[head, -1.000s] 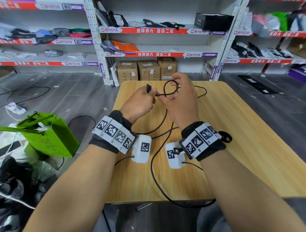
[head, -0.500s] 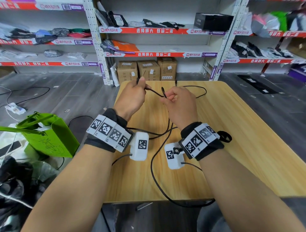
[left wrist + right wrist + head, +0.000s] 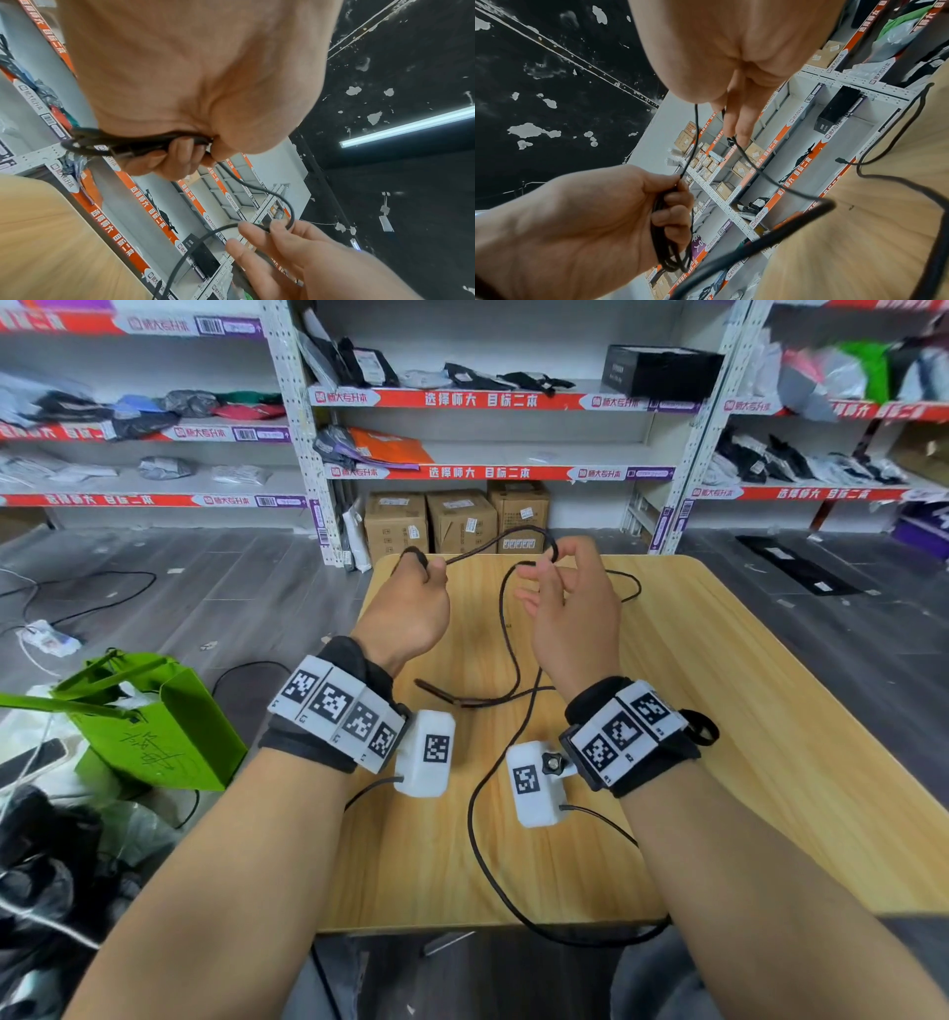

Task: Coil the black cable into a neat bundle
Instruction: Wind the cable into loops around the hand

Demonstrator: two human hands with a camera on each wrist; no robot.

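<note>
Left hand clenched around a few gathered loops of black cable, right hand pinching next span (fingertip contact partly hidden), slack trailing across wooden table, off near edge.

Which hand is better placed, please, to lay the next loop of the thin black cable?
Probably the right hand: it pinches the free thin black cable, while the left hand grips the gathered loops.
</note>
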